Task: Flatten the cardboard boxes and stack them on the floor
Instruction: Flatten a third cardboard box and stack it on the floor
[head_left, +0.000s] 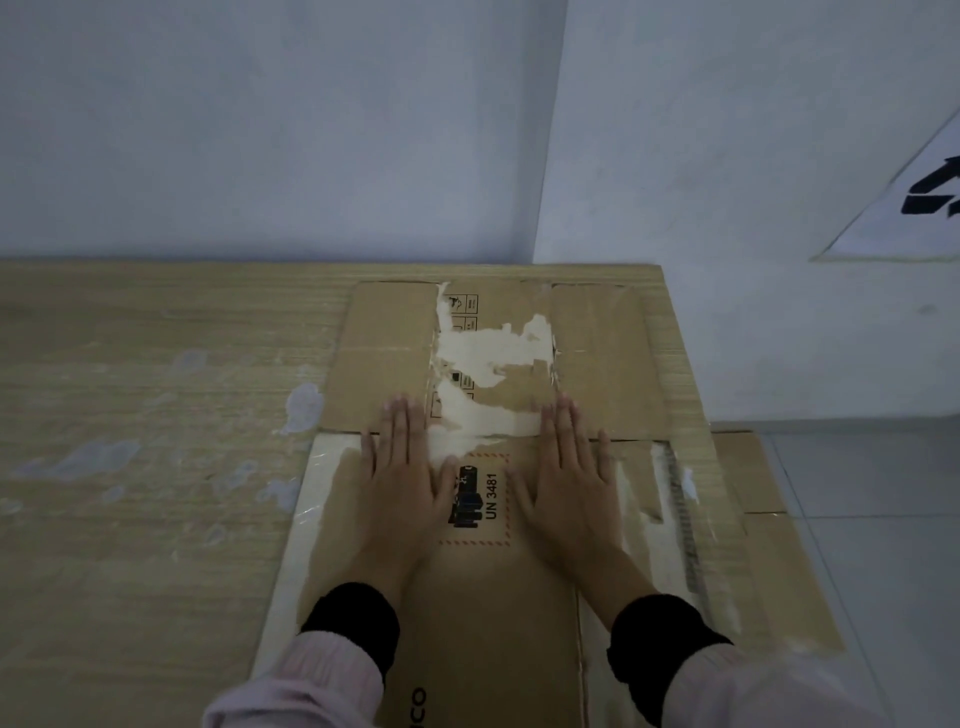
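The flattened cardboard box (483, 519) lies on a pale wooden table (145, 415), spread out beneath both your palms. Its far flaps reach beyond your fingertips, with torn white patches of paper between them. Off past your right hand, more cardboard (748, 467) rests lower down on the grey tiled floor (872, 493). Your left hand (402, 488) and right hand (566, 488) press flat, fingers spread. Between your thumbs sits a printed label (480, 499) reading UN 3481.
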